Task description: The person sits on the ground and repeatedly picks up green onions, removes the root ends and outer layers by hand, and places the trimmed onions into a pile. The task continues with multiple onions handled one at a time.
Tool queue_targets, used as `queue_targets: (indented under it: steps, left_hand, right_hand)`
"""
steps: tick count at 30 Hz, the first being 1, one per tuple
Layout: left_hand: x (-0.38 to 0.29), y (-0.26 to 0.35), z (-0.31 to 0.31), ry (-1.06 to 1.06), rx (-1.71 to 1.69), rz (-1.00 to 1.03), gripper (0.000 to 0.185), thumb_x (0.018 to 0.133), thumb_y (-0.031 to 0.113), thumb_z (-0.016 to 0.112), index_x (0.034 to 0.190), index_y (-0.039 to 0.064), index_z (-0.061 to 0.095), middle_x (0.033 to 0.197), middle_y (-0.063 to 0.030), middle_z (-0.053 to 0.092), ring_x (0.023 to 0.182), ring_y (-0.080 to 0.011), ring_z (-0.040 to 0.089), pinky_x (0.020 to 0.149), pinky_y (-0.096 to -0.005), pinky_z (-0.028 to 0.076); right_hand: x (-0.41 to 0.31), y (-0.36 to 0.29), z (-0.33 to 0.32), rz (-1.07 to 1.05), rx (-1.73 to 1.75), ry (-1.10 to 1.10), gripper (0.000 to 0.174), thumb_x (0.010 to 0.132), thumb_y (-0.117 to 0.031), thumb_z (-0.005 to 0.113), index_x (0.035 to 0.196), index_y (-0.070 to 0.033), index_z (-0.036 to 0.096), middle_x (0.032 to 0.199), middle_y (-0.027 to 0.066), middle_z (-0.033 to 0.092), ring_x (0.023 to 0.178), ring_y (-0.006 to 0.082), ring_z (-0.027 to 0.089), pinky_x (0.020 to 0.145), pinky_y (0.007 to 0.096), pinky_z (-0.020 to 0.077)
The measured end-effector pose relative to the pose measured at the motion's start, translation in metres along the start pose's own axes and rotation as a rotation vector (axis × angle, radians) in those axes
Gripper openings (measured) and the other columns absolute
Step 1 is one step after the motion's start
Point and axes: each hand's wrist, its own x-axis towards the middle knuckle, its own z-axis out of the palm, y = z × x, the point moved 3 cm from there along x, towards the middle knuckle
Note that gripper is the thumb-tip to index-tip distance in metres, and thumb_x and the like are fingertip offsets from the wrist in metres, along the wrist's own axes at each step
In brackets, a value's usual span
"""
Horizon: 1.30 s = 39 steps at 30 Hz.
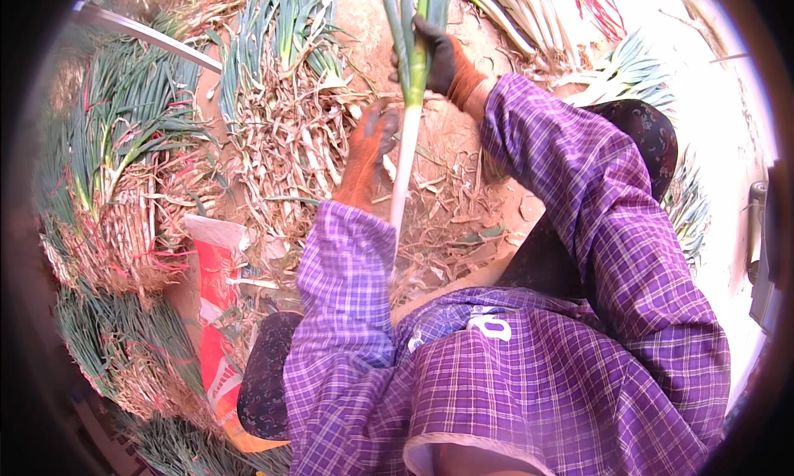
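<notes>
A large Welsh onion (406,147) stands out in front of me, with a long white shank and green leaves at the top. My right hand (437,60), in an orange glove with a dark coated palm, grips it where the leaves begin. Just left of the shank is my left hand (366,150), gloved the same way. Its fingers are loosely bent and seem to hold nothing. The shank's lower end passes beside my left sleeve, and its root tip is not clearly seen. Below both hands, dry peelings and trimmed roots (459,197) litter the dirt ground.
Unpeeled onions (291,116) with dry outer leaves lie piled left of my hands. Tied bundles (136,228) stack farther left, beside a red and white plastic sack (217,277). Paler, cleaned onions (539,17) and red ties (598,7) are at upper right. A metal bar (155,35) juts in at upper left.
</notes>
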Motion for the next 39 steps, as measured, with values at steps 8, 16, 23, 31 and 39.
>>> queue_targets:
  steps: [8,16,23,31,39]
  left_hand:
    - [-0.117,-0.051,-0.042,-0.121,-0.047,-0.405,0.029,0.083,0.018,0.07,0.102,0.003,0.054,0.071,-0.002,0.056,0.056,-0.0115,0.055,0.047,-0.0261,0.047]
    - [-0.071,-0.085,-0.017,0.039,-0.309,-0.503,0.04,0.088,0.027,0.068,0.116,0.002,0.053,0.078,-0.0048,0.057,0.058,-0.0115,0.052,0.052,-0.0277,0.045]
    - [-0.115,-0.103,-0.01,-0.085,-0.332,-0.629,0.037,0.094,0.034,0.065,0.117,0.006,0.057,0.077,-0.0056,0.066,0.06,-0.0183,0.065,0.054,-0.0351,0.056]
    - [-0.178,-0.06,-0.007,0.053,0.061,-0.394,0.026,0.099,0.028,0.057,0.104,0.003,0.063,0.067,0.0024,0.054,0.049,-0.0091,0.047,0.044,-0.0242,0.039]
    - [-0.23,-0.032,0.009,0.214,0.219,-0.572,0.025,0.093,0.02,0.062,0.111,0.003,0.062,0.083,-0.0053,0.062,0.073,-0.0154,0.057,0.063,-0.0253,0.045]
  right_hand:
    - [0.057,-0.034,0.045,-0.077,-0.062,-0.034,0.056,0.088,-0.054,0.065,0.109,-0.004,0.058,0.09,0.0109,0.064,0.077,0.0233,0.066,0.069,0.0469,0.0599]
    - [-0.039,0.127,0.018,0.275,-0.237,0.446,0.036,0.085,-0.029,0.076,0.106,-0.004,0.061,0.068,0.0004,0.058,0.052,0.0101,0.053,0.046,0.0293,0.0511]
    - [-0.067,0.177,-0.052,0.52,-0.24,0.732,0.032,0.085,-0.031,0.075,0.072,-0.006,0.06,0.059,0.0018,0.053,0.047,0.0148,0.049,0.043,0.0315,0.0453]
    - [-0.031,0.188,-0.089,0.429,-0.32,0.747,0.029,0.086,-0.032,0.072,0.078,-0.011,0.054,0.06,-0.0002,0.05,0.048,0.0145,0.048,0.044,0.0333,0.045]
    - [-0.019,0.14,-0.131,0.315,-0.55,0.84,0.027,0.083,-0.025,0.075,0.092,-0.001,0.065,0.062,0.0058,0.053,0.053,0.0185,0.054,0.044,0.0352,0.0482]
